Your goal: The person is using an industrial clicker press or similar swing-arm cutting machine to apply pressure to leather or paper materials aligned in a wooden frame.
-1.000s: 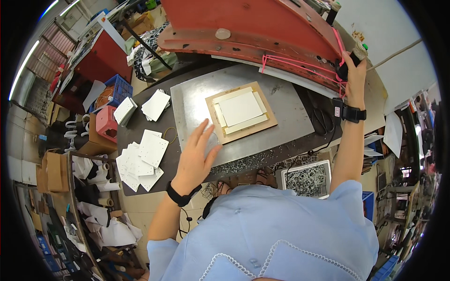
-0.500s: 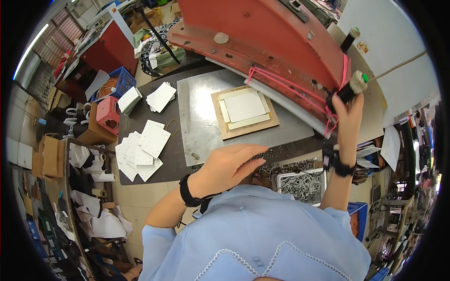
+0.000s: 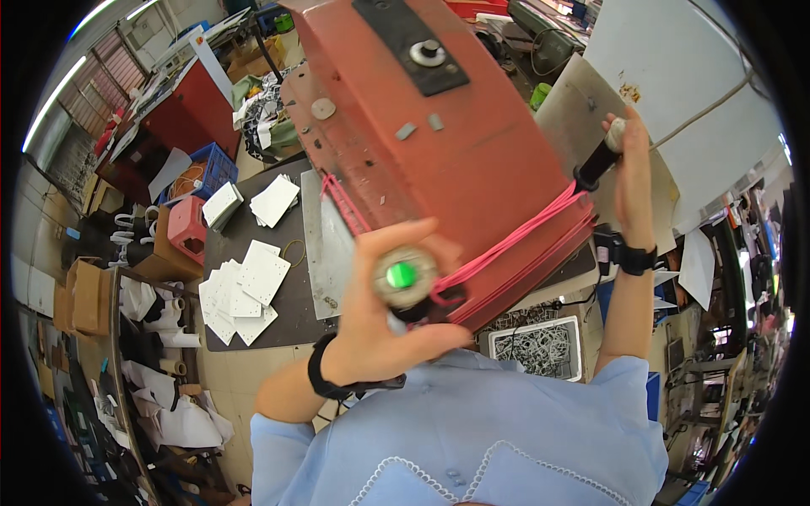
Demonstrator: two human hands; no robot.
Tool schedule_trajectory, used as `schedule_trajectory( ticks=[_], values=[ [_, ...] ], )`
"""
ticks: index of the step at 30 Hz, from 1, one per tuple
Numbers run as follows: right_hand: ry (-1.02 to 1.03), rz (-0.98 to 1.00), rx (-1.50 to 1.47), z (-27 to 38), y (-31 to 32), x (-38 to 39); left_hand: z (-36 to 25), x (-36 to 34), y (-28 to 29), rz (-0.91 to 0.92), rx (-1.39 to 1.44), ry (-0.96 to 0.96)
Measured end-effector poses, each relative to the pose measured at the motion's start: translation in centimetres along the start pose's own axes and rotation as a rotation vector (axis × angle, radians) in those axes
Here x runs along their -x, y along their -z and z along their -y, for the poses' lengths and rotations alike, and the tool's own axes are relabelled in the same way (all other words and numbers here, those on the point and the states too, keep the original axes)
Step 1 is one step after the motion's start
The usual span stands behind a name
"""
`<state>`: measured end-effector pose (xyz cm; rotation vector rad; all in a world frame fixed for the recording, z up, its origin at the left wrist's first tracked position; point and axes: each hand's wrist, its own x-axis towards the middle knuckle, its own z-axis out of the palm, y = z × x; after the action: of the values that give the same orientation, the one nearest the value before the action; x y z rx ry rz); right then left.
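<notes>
"Anything new?"

"Swung the red machine arm (image 3: 472, 185) across the metal plate (image 3: 325, 261) on the worktop (image 3: 299, 310). Now hides the board and white card (presumably underneath), so no checking either from here."

"Holding on?"

"Curved around the green-topped handle (image 3: 401, 275) with the left hand (image 3: 364, 333), thumb spread, not clenched. At the black handle (image 3: 597, 164) with the right hand (image 3: 634, 181); impossible to tell whether grasping."
</notes>
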<state>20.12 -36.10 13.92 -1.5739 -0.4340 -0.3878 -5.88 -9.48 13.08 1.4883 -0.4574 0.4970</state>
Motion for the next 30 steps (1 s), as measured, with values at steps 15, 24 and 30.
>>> schedule_trajectory(
  ticks=[15,24,30],
  values=[
    [-0.137,0.212,-0.465,3.2,-4.5,5.0,-4.6,4.3,5.1,-0.634,-0.045,0.158],
    [-0.182,0.169,-0.546,0.6,-4.9,6.4,-1.7,6.3,5.5,-0.613,0.026,0.123],
    [-0.168,0.138,-0.531,0.9,-5.4,6.5,-2.0,6.3,5.3,-0.596,0.016,0.117]
  ],
)
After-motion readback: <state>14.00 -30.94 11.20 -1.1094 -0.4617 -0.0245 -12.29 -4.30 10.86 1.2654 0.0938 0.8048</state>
